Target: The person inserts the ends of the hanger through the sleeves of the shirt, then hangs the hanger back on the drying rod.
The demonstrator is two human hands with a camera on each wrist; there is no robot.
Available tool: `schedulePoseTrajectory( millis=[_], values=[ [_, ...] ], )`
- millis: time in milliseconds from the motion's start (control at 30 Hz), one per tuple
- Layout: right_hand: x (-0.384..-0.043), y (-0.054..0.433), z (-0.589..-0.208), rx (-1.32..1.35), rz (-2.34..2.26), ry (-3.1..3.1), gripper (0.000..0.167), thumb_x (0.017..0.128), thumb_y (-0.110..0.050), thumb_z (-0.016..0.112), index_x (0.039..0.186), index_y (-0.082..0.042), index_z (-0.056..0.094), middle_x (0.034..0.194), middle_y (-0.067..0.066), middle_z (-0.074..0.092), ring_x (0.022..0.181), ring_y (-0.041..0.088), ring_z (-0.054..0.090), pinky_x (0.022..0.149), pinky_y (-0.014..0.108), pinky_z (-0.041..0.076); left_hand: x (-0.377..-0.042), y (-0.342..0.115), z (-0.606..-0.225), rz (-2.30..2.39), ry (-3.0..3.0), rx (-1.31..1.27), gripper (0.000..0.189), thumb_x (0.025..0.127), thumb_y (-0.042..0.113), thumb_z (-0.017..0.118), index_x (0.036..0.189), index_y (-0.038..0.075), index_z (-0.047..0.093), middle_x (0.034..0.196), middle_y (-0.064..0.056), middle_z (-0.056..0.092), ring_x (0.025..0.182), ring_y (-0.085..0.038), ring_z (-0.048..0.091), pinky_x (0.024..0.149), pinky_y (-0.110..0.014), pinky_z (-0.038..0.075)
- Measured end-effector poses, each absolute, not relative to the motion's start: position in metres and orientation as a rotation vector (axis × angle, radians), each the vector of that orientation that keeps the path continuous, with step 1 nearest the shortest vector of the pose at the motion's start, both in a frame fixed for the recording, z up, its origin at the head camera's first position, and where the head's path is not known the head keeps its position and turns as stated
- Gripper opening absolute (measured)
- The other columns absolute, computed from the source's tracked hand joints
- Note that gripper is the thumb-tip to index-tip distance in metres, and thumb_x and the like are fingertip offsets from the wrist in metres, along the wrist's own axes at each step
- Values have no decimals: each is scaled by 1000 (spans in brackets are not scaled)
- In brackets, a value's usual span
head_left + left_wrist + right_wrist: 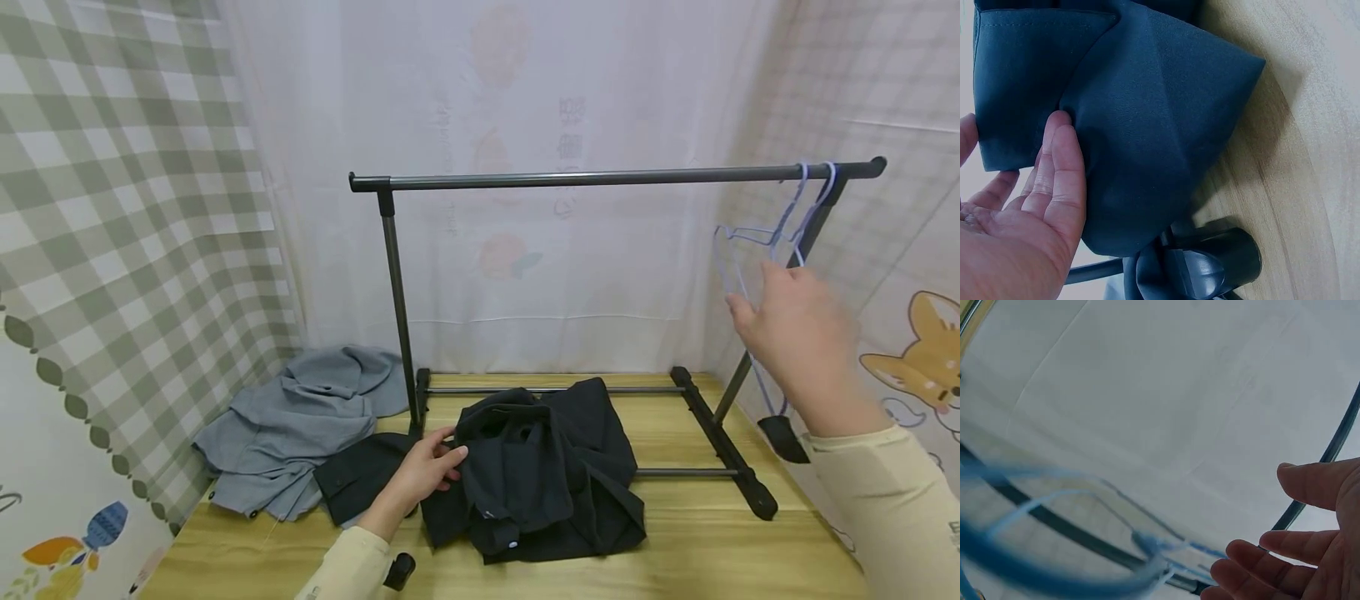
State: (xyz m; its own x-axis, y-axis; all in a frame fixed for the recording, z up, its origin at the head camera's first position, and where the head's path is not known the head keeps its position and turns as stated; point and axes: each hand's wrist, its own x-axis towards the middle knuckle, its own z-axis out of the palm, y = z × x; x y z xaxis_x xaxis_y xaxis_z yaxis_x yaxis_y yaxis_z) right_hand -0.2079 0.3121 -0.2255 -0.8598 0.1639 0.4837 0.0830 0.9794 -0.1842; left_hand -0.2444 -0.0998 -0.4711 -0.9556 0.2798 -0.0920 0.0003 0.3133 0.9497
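A dark, bunched-up garment (525, 467) with a small light button lies on the wooden surface. At its left edge is my left hand (423, 475); in the left wrist view, the fingers (1063, 169) lie loosely extended against the dark cloth (1147, 119). My right hand (798, 333) is raised at the right end of the rack, beside two thin blue hangers (772, 237) hooked over the bar. In the right wrist view the right hand (1297, 550) has its thumb and fingers spread with nothing between them, and a blurred hanger (1054, 569) is close to the camera.
The rack's black bar (570, 178) spans the workspace above the garment, on slanted posts with a dark base foot (723, 442) at right. A grey-blue garment (307, 425) is heaped at left, with more dark cloth (360, 471) over its edge. Curtains hang behind and at the sides.
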Motion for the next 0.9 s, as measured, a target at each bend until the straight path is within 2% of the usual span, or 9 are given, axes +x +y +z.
schedulePoseTrajectory(
  millis=[100, 167, 233, 300, 333, 467, 567, 700, 900],
  values=[
    [-213, 329, -214, -248, 181, -2672, 56, 100, -33, 52, 133, 12, 45, 112, 42, 50, 88, 59, 54, 54, 62, 43, -244, -100, -471, 1690, 2341, 263, 66, 100, 30, 62, 152, 0, 35, 115, -16, 63, 84, -22, 66, 72, -42, 56],
    [-217, 339, -209, -284, 179, -2690, 49, 101, -35, 51, 114, 12, 54, 95, 37, 56, 75, 53, 55, 49, 56, 42, -244, -99, -471, 1692, 2338, 261, 66, 99, 31, 63, 152, 1, 35, 115, -16, 63, 85, -23, 66, 73, -42, 56],
    [-221, 347, -206, -302, 178, -2697, 46, 101, -36, 50, 94, 9, 55, 79, 30, 55, 66, 46, 53, 48, 53, 41, -244, -99, -471, 1694, 2339, 267, 67, 99, 31, 63, 152, 1, 35, 114, -16, 62, 85, -23, 66, 73, -43, 56],
    [-226, 352, -203, -315, 175, -2706, 46, 101, -38, 49, 86, 5, 54, 73, 25, 54, 65, 44, 52, 49, 53, 40, -244, -99, -472, 1696, 2339, 266, 67, 99, 31, 63, 152, 1, 35, 114, -16, 62, 84, -23, 66, 73, -43, 56],
    [-228, 354, -203, -317, 169, -2709, 47, 101, -39, 48, 87, 5, 56, 74, 25, 54, 65, 45, 52, 49, 52, 40, -244, -99, -472, 1696, 2339, 264, 66, 99, 30, 63, 152, 1, 35, 114, -16, 62, 84, -23, 66, 73, -43, 56],
    [-236, 355, -202, -344, 102, -2735, 55, 103, -46, 41, 112, 5, 59, 92, 35, 57, 74, 51, 53, 53, 51, 40, -244, -100, -473, 1696, 2339, 259, 66, 99, 30, 63, 152, 2, 35, 115, -15, 62, 85, -23, 66, 73, -43, 56],
    [-240, 354, -203, -364, 70, -2759, 57, 104, -46, 38, 117, 7, 57, 95, 38, 55, 77, 52, 53, 55, 50, 40, -243, -100, -473, 1694, 2336, 256, 66, 99, 31, 63, 152, 2, 36, 115, -15, 62, 85, -23, 66, 73, -43, 56],
    [-241, 353, -205, -395, 78, -2782, 48, 103, -34, 39, 102, 10, 57, 86, 36, 54, 76, 50, 52, 54, 50, 41, -244, -100, -473, 1689, 2336, 264, 67, 99, 31, 64, 152, 3, 36, 114, -14, 62, 85, -23, 66, 74, -43, 56],
    [-242, 349, -209, -422, 186, -2698, 41, 100, -25, 37, 80, 2, 61, 71, 24, 54, 65, 43, 51, 50, 49, 40, -245, -100, -473, 1684, 2346, 249, 66, 99, 31, 63, 152, 3, 36, 110, -12, 62, 83, -22, 65, 74, -43, 56]
  ],
)
